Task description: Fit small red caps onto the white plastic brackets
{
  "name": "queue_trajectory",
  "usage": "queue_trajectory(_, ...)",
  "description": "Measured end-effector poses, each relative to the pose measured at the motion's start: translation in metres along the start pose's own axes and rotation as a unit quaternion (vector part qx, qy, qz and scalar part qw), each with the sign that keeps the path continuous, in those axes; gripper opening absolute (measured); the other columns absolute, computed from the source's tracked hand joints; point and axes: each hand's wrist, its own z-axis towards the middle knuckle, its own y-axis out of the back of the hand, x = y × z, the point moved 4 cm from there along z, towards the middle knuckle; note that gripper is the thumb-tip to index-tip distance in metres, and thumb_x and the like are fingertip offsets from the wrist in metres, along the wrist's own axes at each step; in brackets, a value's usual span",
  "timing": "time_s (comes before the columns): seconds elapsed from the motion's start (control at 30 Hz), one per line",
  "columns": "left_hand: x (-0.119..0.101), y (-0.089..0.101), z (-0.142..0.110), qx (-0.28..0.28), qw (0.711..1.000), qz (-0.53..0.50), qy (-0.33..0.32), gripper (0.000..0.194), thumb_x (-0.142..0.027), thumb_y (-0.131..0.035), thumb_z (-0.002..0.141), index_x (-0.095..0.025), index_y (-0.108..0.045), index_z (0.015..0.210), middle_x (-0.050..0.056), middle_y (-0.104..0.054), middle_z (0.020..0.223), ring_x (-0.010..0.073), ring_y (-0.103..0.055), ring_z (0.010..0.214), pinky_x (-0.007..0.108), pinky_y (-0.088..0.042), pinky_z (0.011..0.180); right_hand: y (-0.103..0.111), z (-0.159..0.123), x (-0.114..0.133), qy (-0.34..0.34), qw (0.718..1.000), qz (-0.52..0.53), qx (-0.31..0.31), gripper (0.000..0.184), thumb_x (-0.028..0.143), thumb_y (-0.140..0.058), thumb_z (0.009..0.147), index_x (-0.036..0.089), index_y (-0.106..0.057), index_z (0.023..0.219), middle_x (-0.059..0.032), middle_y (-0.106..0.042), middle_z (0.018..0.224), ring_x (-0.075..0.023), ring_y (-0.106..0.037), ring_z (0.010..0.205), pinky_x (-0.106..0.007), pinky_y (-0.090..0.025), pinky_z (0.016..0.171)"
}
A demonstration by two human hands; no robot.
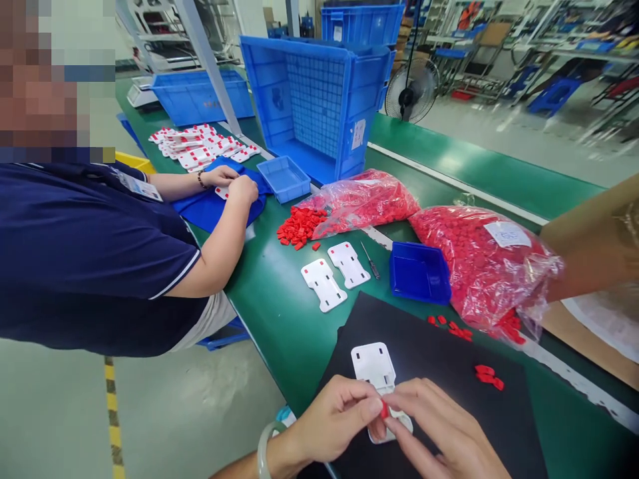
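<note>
Assembly workshop with green workbench (284, 326)

Red plastic piece (384, 410): largely hidden between the fingertips (374, 406); its shape and which hand grips it cannot be determined. White plastic plate (373, 362): lower portion obscured by both hands. Right hand (444, 426): cut off by the bottom edge of the view. Left hand (334, 419): forearm likewise cut off. Co-worker's fingers (224, 176): conceal most of a white part (221, 192). Label (508, 234) on the clear bag (474, 266): print too small to read. Background shelving (549, 40): blurred, contents indeterminate.
</note>
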Motion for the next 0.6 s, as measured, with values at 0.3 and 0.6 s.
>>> queue_trajectory(0.3,-0.008,0.042,0.003,-0.197,0.947,0.239,-0.087,0.028,-0.032,-0.055,0.093,-0.024,-0.064,0.117,0.01,-0.062,0.115,0.0233,-0.056,0.102,0.035,-0.043,0.094,0.073,0.056,-0.105,0.01,0.939,-0.343,-0.025,0.026,0.033,-0.046,0.097,0.018,-0.067,0.102,-0.0095,-0.069,0.097,-0.0218,-0.064,0.088,-0.036,-0.051,0.079)
queue_trajectory(0.6,0.001,0.058,0.012,-0.199,0.941,0.265,-0.069,0.027,-0.031,-0.056,0.092,-0.025,-0.065,0.117,0.01,-0.063,0.117,0.0253,-0.058,0.103,0.035,-0.045,0.092,0.056,0.105,-0.202,0.059,0.903,-0.408,0.122,0.034,0.025,-0.039,0.098,0.014,-0.069,0.089,-0.0104,-0.065,0.083,-0.0222,-0.057,0.077,-0.035,-0.042,0.073)
